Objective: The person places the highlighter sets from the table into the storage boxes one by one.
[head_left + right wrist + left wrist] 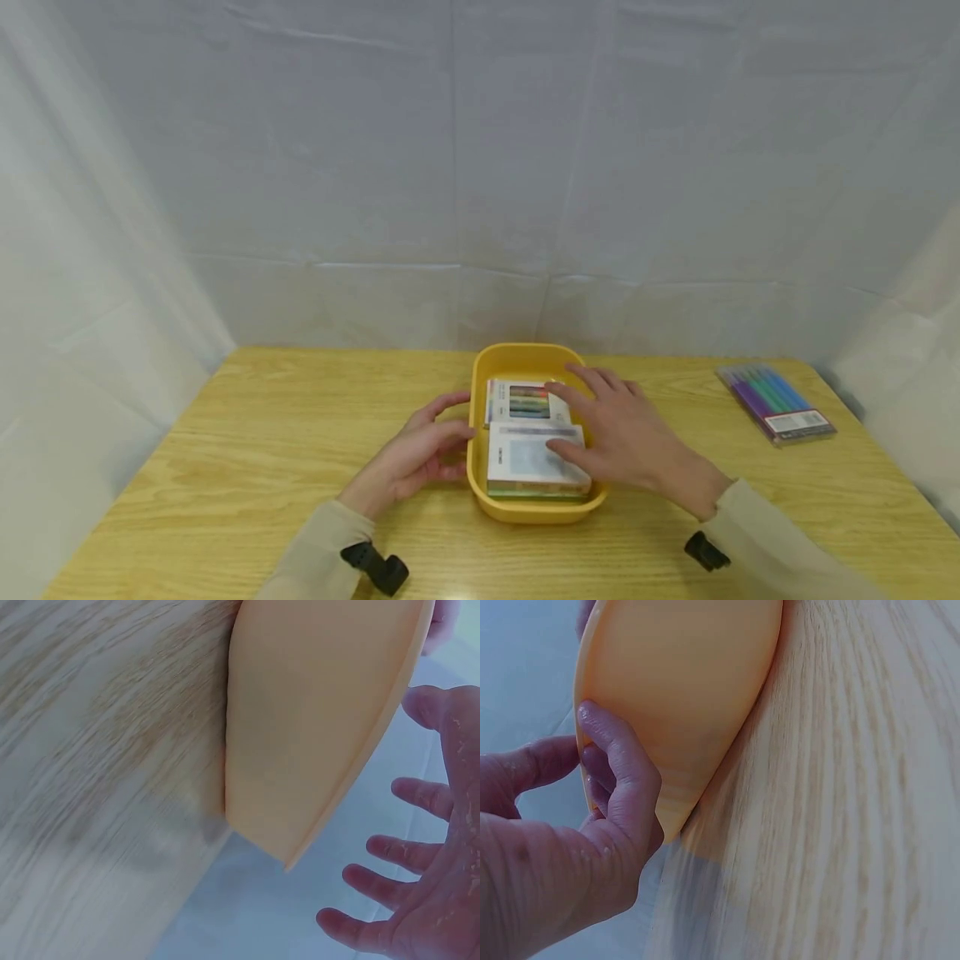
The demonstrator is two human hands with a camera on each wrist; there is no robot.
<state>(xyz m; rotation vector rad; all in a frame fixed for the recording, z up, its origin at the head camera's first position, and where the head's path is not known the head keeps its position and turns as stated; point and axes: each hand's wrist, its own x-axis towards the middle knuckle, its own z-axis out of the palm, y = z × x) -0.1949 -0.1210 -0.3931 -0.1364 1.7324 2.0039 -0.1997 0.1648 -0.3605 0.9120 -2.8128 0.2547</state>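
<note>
A yellow plastic basket [536,512] stands on the table. Two white boxes lie inside it: the nearer white box [528,458] has a pale blue panel, and the farther white box [501,406] shows rows of coloured sticks through a window. My left hand [422,457] holds the basket's left rim, thumb on the edge and fingers curled against the outer wall [682,675]. Over the basket's right side hovers my right hand [630,429], its fingers spread and slightly bent. From the right wrist view, nothing is in that palm.
A clear pack of purple, green and blue pens [776,402] lies at the right of the wooden table [300,433]. White sheeting [450,167] hangs behind the table and along both sides.
</note>
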